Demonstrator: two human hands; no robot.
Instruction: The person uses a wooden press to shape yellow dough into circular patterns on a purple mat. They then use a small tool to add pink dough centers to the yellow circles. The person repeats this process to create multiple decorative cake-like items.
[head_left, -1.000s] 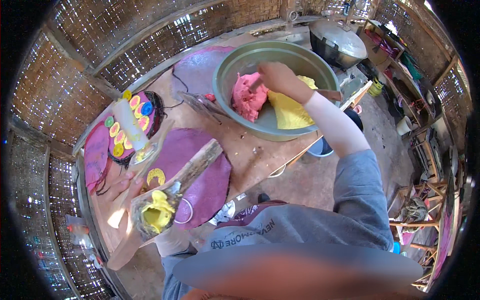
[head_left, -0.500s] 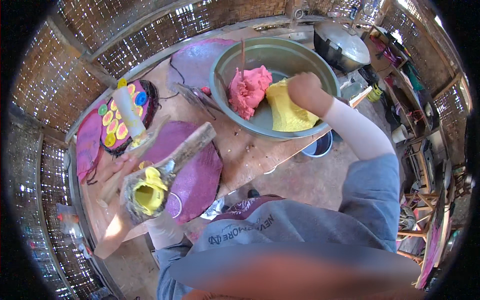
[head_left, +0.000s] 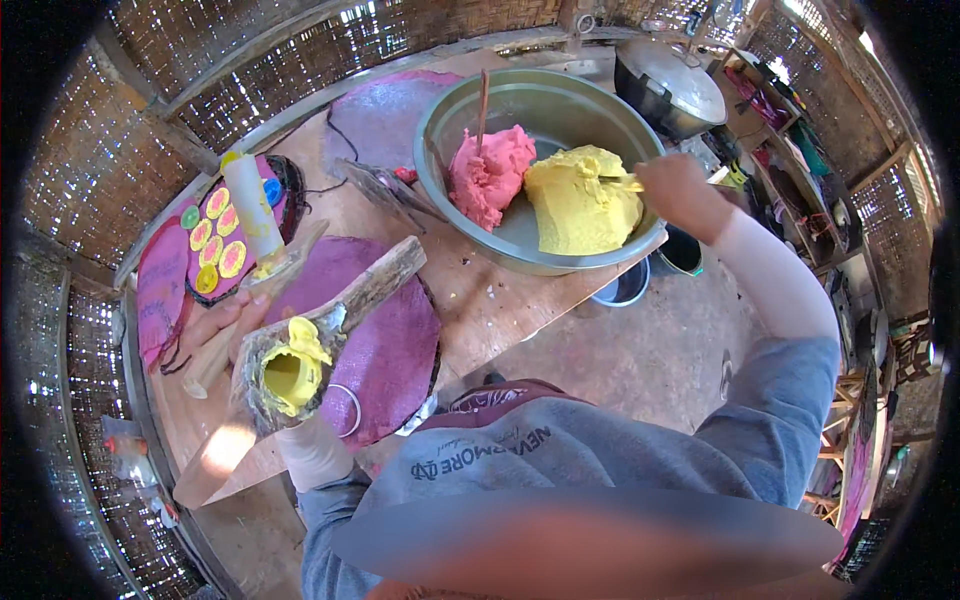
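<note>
Though near, dough (head_left: 585, 208) outside right grip (head_left: 684, 196)

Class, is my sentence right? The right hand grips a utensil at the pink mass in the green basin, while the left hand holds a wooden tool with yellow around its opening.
Not quite: the head view shows the right hand gripping a utensil at the yellow mass, not the pink mass. The rest stands.

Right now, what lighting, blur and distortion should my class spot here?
Head view: fisheye bows the table along its far edge; head view: sunlight glares on its near corner, below the wooden tool; head view: daylight pricks through the woven wall; head view: a blurred oval hides the lower middle.
</note>
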